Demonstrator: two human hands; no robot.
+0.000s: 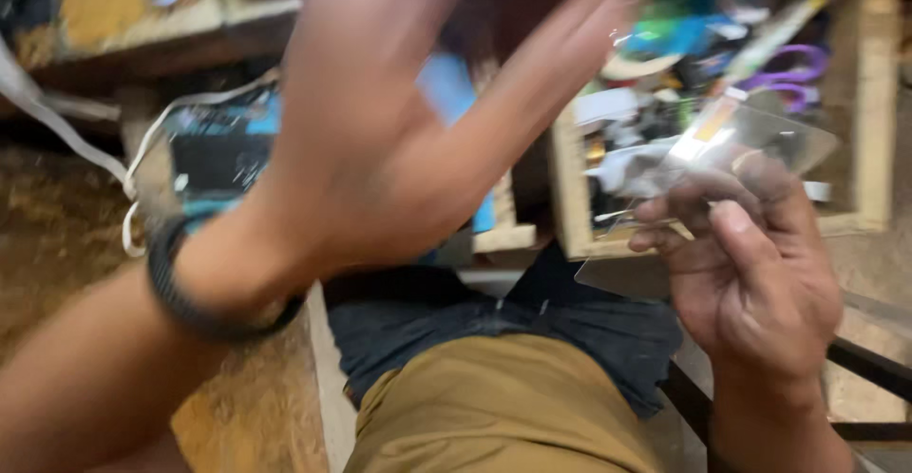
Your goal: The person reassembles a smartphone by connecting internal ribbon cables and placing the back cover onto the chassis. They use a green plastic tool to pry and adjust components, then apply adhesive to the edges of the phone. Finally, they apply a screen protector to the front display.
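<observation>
Clear plastic film [731, 155] pinched in right hand [750, 283] at 3 o'clock; left hand [399, 141] spread open, empty, blurred at 11 o'clock. Film not yet applied anywhere, apparently.

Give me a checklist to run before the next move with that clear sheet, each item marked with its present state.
1. Right hand grips the clear plastic sheet: ok.
2. Left hand steady: not ok, blurred and raised, holding nothing.
3. Sheet free of the wooden tray: ok, held above it.
4. Sheet surface clean: cannot tell, blurred.
5. White cable out of the hands' way: ok, it lies off to the left.
</observation>
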